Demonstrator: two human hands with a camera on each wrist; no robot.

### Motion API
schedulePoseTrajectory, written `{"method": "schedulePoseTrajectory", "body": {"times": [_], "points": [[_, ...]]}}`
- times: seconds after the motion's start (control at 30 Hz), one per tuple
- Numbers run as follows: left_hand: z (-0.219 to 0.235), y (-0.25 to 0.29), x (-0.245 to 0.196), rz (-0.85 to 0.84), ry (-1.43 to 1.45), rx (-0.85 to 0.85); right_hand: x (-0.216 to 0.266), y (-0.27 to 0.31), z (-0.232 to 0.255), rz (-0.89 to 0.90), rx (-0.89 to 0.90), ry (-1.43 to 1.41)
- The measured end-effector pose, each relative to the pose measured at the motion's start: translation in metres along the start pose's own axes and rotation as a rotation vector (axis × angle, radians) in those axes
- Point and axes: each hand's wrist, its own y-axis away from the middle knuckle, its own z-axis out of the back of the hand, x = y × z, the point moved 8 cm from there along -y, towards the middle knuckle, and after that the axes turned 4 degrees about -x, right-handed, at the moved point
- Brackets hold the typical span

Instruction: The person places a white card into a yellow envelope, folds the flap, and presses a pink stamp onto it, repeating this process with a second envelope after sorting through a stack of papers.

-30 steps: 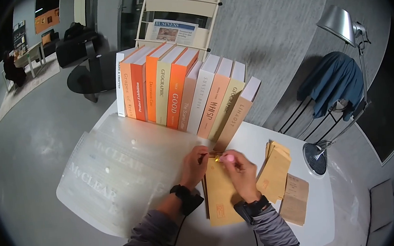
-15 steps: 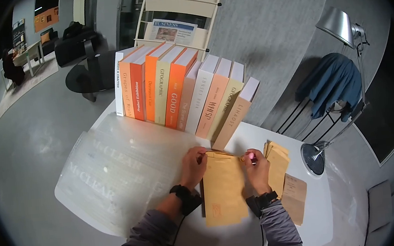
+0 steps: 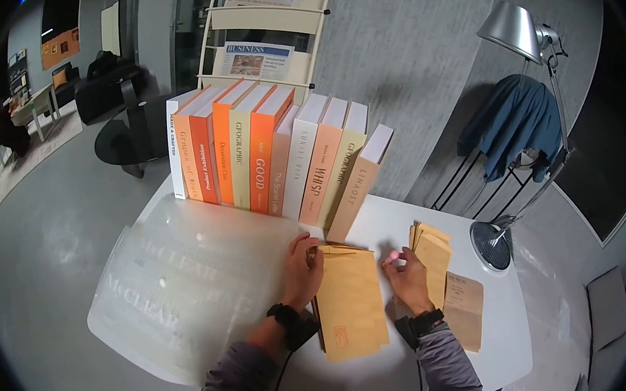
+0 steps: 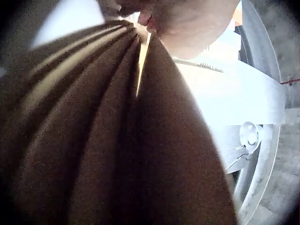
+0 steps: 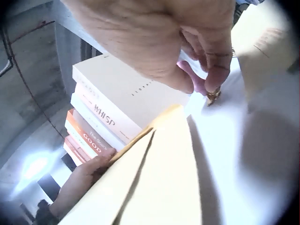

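A stack of tan envelopes [image 3: 351, 304] lies in the middle of the white table, its top edge toward the books. My left hand [image 3: 304, 271] pinches the stack's upper left corner; in the left wrist view the envelopes [image 4: 108, 131] fan out below the fingers. To the right of the stack, my right hand [image 3: 408, 280] pinches a small pink item [image 3: 394, 256] between thumb and fingers, apart from the envelopes. The right wrist view shows the pink item [image 5: 193, 77] with a gold-coloured end at the fingertips.
A row of books [image 3: 250, 152] stands at the back. Translucent plastic sheets [image 3: 187, 288] cover the left side. More envelopes [image 3: 432, 259] and a brown paper packet [image 3: 464, 309] lie at the right. A lamp [image 3: 490, 243] stands behind them.
My right hand has moved right, off the stack's top edge, with the pink item in it. My left hand stays at the corner. The view has shifted slightly.
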Motion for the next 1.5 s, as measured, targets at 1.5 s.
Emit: {"method": "schedulePoseTrajectory", "body": {"times": [1.5], "points": [[-0.017,0.011,0.01,0.142,0.044,0.137,0.072,0.159,0.024,0.509,0.582,0.127]]}}
